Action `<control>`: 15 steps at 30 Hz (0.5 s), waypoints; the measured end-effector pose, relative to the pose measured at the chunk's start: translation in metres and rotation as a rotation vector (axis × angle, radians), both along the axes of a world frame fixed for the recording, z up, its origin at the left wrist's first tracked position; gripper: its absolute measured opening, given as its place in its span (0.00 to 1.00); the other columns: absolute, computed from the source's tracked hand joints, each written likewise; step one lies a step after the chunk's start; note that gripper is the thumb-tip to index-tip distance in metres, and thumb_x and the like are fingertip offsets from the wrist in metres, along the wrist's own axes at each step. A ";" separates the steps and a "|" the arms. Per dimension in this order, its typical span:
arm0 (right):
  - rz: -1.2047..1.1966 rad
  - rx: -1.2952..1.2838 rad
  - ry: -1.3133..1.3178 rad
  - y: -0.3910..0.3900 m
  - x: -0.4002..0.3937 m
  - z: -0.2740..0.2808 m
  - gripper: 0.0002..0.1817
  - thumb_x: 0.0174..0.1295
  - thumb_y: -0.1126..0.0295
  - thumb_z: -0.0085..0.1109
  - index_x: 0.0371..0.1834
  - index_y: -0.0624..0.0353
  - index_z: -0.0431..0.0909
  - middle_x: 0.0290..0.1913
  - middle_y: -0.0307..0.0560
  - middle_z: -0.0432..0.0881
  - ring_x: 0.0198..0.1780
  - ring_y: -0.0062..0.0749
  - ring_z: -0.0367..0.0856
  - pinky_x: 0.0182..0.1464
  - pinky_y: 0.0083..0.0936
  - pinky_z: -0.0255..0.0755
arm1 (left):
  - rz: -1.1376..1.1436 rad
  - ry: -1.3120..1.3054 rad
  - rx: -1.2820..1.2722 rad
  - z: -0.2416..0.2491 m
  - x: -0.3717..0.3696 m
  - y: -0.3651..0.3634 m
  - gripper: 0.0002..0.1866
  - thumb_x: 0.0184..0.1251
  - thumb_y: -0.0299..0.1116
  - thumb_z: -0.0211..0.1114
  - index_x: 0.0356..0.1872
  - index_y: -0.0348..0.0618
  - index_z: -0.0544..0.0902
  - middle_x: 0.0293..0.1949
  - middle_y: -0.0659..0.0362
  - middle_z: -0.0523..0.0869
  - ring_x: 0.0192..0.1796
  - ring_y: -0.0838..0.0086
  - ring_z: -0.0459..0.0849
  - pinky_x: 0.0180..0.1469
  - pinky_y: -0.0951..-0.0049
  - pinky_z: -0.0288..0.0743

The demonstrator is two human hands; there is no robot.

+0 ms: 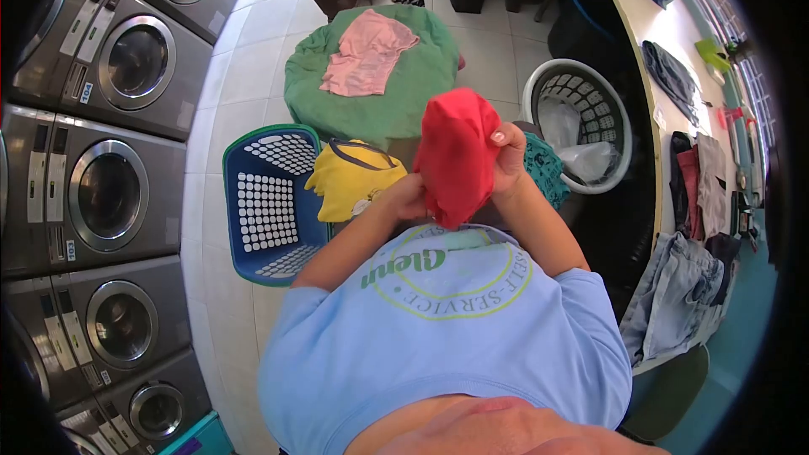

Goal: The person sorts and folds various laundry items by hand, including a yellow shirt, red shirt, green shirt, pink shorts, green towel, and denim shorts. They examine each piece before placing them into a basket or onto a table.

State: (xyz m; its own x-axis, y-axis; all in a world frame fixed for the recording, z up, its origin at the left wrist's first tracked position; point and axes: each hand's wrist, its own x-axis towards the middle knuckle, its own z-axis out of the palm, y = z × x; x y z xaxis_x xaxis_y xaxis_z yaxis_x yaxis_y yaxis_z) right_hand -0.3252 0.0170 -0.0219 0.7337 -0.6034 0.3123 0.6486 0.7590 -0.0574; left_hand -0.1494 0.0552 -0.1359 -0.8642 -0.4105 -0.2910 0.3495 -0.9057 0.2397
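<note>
Both hands hold a folded red cloth (459,156) up in front of my chest; its garment kind cannot be made out. My right hand (508,158) pinches its right edge, the thumb on top. At its lower left side, my left hand (406,197) is closed on it, fingers partly hidden. Left of the cloth lies a yellow garment (358,177) with a dark neckband. Teal patterned fabric (543,170) shows beside my right wrist. Farther forward, a pink garment (368,55) rests flat on a round surface covered in green cloth (308,84).
A blue laundry basket (278,265) stands at my left, and a grey-white basket (619,143) holding clear plastic at my right. Stacked washing machines (84,177) line the left side. Along the right runs a table (628,4) with jeans (674,286) and folded clothes (708,177).
</note>
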 end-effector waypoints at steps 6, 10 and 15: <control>-0.187 0.154 0.299 -0.005 -0.031 -0.007 0.33 0.45 0.78 0.51 0.62 0.66 0.64 0.57 0.56 0.76 0.59 0.50 0.75 0.65 0.46 0.65 | 0.641 0.204 -0.359 0.111 0.054 -0.007 0.39 0.65 0.54 0.59 0.71 0.45 0.57 0.70 0.53 0.63 0.71 0.59 0.62 0.71 0.50 0.55; -0.242 -0.051 0.511 -0.021 -0.035 -0.046 0.21 0.52 0.76 0.55 0.52 0.66 0.74 0.57 0.54 0.76 0.59 0.42 0.75 0.60 0.43 0.70 | 0.187 0.175 -0.934 0.132 0.077 -0.006 0.33 0.60 0.47 0.65 0.64 0.43 0.68 0.63 0.50 0.73 0.66 0.58 0.70 0.66 0.56 0.62; -0.512 -0.365 0.331 -0.043 -0.060 0.028 0.09 0.55 0.73 0.59 0.38 0.61 0.80 0.37 0.43 0.79 0.41 0.30 0.77 0.48 0.26 0.72 | -0.758 -1.098 -1.703 0.178 0.051 -0.036 0.23 0.51 0.42 0.75 0.41 0.32 0.81 0.34 0.57 0.86 0.39 0.76 0.83 0.42 0.72 0.75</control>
